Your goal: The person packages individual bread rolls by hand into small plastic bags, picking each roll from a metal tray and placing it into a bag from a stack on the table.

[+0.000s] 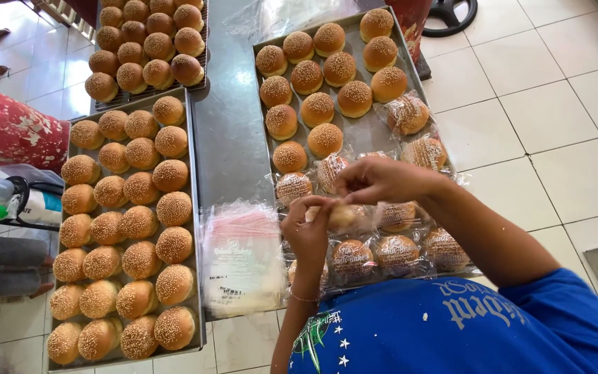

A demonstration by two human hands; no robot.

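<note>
Seen from above, a person in a blue shirt works at a steel table (pixel 233 131) covered with trays of sesame-seeded buns. The left hand (pixel 307 232) is closed around a bun in a clear bag (pixel 344 217), gripping it from the left side. The right hand (pixel 375 180) hovers just above, its fingers pinched on the top of the same bag. The bagged bun is held over the near end of the right tray (pixel 375 131), close to the table's near edge. That tray carries loose buns (pixel 320 107) at its far end and wrapped buns (pixel 396 253) at its near end, directly under the hands. Just left of the hands, a stack of empty clear bags (pixel 240 260) lies flat on the table near its near edge. Farther left, a long tray (pixel 193 208) is filled with rows of unwrapped buns, and a darker batch (pixel 150 45) sits on another tray at the far left corner.
</note>
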